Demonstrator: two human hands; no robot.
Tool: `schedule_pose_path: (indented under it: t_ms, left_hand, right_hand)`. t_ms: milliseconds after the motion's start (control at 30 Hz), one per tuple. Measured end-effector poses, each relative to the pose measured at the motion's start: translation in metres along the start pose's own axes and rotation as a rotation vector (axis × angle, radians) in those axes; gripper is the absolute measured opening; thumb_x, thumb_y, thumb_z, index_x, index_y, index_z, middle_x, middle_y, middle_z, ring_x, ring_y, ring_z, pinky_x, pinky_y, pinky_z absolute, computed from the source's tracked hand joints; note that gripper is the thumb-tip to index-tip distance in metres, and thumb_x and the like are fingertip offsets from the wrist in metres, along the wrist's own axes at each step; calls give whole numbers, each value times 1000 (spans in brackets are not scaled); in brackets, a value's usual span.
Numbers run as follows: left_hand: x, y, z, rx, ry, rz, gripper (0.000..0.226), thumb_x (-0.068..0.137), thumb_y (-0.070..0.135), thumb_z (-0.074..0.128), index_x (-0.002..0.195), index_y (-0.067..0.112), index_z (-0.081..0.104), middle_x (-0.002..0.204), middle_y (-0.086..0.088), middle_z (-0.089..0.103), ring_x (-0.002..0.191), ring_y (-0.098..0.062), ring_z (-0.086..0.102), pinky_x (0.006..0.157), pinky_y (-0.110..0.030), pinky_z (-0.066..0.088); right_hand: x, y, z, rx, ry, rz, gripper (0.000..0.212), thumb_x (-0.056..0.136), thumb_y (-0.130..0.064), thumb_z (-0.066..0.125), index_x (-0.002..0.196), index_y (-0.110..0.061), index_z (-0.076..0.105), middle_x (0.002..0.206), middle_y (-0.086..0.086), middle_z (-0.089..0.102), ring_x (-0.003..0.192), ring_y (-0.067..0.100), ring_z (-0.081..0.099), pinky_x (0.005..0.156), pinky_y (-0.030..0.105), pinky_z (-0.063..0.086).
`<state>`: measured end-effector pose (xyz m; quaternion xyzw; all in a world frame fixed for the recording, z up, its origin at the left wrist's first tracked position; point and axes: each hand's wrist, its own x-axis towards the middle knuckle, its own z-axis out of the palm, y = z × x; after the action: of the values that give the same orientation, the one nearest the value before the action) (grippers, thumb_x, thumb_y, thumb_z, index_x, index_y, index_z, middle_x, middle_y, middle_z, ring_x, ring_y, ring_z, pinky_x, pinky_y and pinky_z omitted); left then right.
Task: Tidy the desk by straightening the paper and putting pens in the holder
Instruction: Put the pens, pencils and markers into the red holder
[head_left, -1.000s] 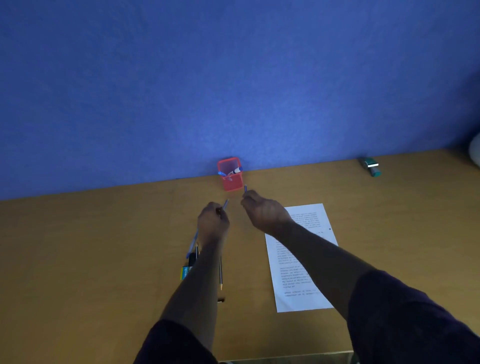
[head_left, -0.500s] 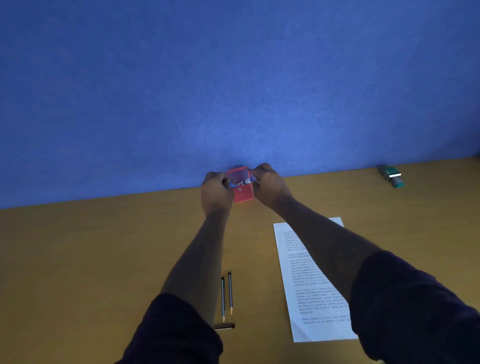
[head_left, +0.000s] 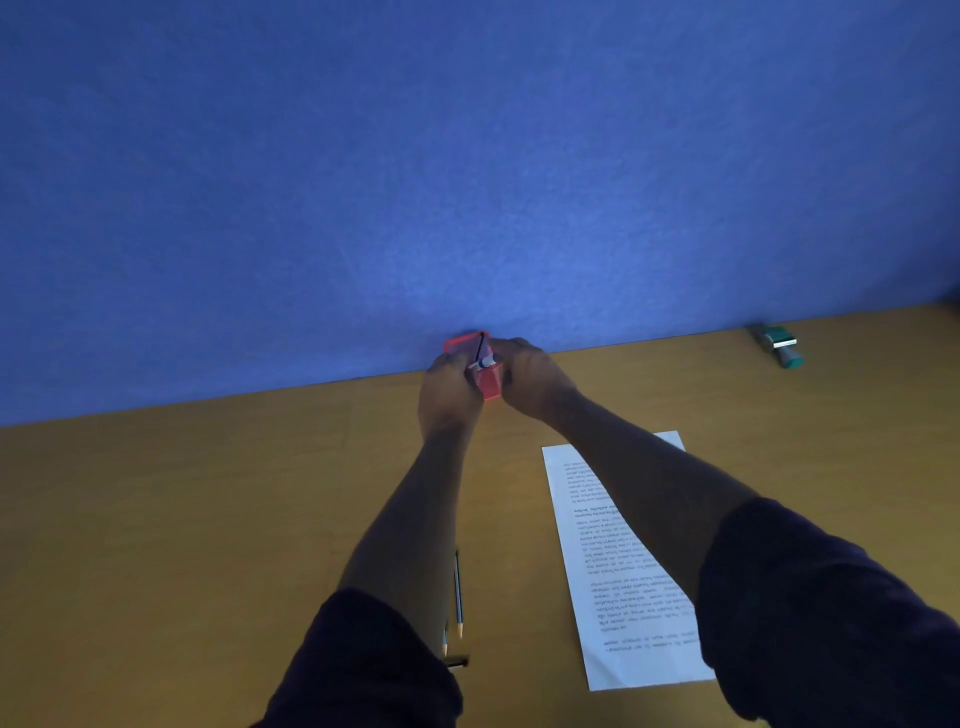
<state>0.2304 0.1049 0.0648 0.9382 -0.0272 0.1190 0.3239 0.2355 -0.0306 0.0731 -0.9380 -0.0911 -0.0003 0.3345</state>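
Red holder (head_left: 488, 382) (pens inside) sits clamped between left hand (head_left: 448, 395) and right hand (head_left: 531, 379).

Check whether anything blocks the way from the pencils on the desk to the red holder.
Only the person's own left forearm lies over that stretch. The pencils lie beside it, and the desk up to the red holder looks bare. Both hands are at the holder.

Bare desk (head_left: 208, 519) lies open left; paper (head_left: 618, 597) and pencils (head_left: 458, 597) occupy the middle.
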Motion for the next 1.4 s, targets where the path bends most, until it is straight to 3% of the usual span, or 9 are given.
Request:
schedule_pose_path:
  t_ms: [100, 267, 467, 633, 800, 967, 1200, 1400]
  left_hand:
    - [-9, -2, 3, 4, 17, -12, 20, 92, 14, 51, 94, 5, 69, 89, -14, 64, 83, -32, 60, 62, -29, 32]
    - [-41, -7, 2, -6, 70, -56, 23, 92, 5, 56, 106, 8, 74, 101, -13, 67, 92, -31, 63, 72, -36, 48]
    - [-114, -28, -2, 0, 68, -183, 10, 90, 11, 67, 93, 6, 75, 92, -13, 68, 85, -33, 64, 73, -40, 51]
    - [-180, -49, -7, 25, 126, -423, 9, 85, 10, 70, 89, 6, 77, 94, -14, 67, 91, -36, 64, 75, -39, 49]
    - [-233, -65, -18, 74, 197, -547, 21, 80, 20, 74, 99, 11, 77, 103, -12, 65, 95, -36, 61, 76, -43, 54]
    - [-260, -74, -24, 164, 107, -574, 23, 84, 20, 70, 106, 15, 76, 109, -9, 66, 100, -33, 59, 82, -42, 52]
    - [-277, -80, -26, 245, -32, -541, 10, 84, 12, 68, 88, 16, 76, 95, -8, 68, 88, -31, 64, 71, -38, 52]
    - [-280, -80, -24, 232, -43, -513, 12, 85, 7, 65, 89, 15, 73, 97, -8, 67, 83, -31, 66, 70, -36, 49]
  right_hand:
    - [-10, 6, -3, -22, 68, -31, 33, 88, -9, 50, 119, -12, 62, 113, 15, 65, 100, 32, 64, 82, 42, 55]
    - [-50, 14, 12, -112, 167, -153, 24, 90, -10, 56, 109, -16, 69, 102, 8, 70, 87, 29, 67, 66, 36, 54]
    - [-121, 18, 51, -257, 8, -413, 10, 87, -14, 64, 91, -18, 72, 87, 1, 69, 73, 21, 68, 53, 28, 52]
    - [-170, 10, 84, -408, -269, -631, 34, 79, -7, 69, 111, -20, 71, 103, 0, 69, 86, 23, 66, 72, 34, 57]
    - [-195, 4, 104, -494, -439, -764, 58, 84, -7, 63, 138, -22, 49, 139, -1, 52, 106, 26, 56, 86, 39, 47]
    - [-209, 8, 112, -552, -501, -721, 47, 91, -7, 58, 136, -17, 50, 145, 3, 47, 117, 28, 53, 91, 41, 48]
    - [-219, -4, 116, -503, -436, -659, 57, 88, -4, 60, 141, -18, 42, 150, 3, 39, 108, 30, 55, 79, 42, 50]
    - [-227, -18, 120, -638, -480, -650, 33, 95, -7, 50, 127, -9, 54, 134, 11, 52, 114, 33, 53, 83, 42, 49]
